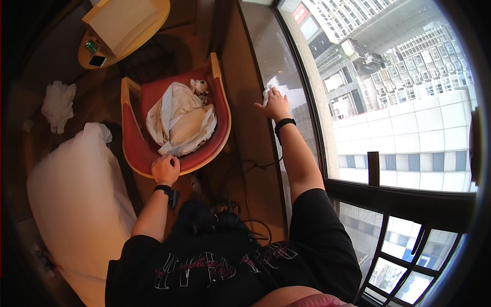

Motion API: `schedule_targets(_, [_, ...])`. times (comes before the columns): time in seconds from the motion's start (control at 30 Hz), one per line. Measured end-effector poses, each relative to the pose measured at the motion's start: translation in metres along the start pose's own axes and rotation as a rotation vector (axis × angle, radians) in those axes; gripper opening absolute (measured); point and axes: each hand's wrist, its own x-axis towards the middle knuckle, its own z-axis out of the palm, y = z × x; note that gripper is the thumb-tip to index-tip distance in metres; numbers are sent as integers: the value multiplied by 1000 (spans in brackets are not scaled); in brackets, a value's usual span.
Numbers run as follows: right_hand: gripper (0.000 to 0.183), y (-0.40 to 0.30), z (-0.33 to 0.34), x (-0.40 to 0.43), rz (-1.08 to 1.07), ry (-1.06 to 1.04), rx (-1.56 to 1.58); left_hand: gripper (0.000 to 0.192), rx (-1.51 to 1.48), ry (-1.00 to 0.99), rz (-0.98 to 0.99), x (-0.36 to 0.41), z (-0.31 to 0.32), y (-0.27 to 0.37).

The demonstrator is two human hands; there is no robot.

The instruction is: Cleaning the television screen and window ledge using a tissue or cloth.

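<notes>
My right hand [275, 104] lies with its fingers spread on a white cloth or tissue [270, 87], pressed on the glossy window sill [264, 42]. The fingers cover part of the cloth. My left hand [166, 169] rests with curled fingers on the top edge of a red armchair [138, 155] with a wooden frame; whether it grips the edge I cannot tell. On the chair's seat lies a cream fabric bag [180, 115], slumped, with a small plush toy [199, 86] beside it.
A bed with white bedding [80, 184] is at the left, and a crumpled white cloth [58, 106] lies beyond it. A round wooden table [163, 15] at the upper left holds a green can [91, 46] and a phone [97, 61]. A black cable [264, 226] hangs near the sill. The window is at right.
</notes>
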Motion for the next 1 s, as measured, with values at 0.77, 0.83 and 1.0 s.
schedule_targets(0.77, [45,30,68,-113,-24,314,207,17,11,6,-60,-2,2,2])
schedule_targets(0.83, [47,31,70,-105,-7,273,202,17,36,13,-38,1,2,5])
schedule_targets(1.0, [56,20,63,-73,-3,301,172,18,9,19,-42,1,2,5])
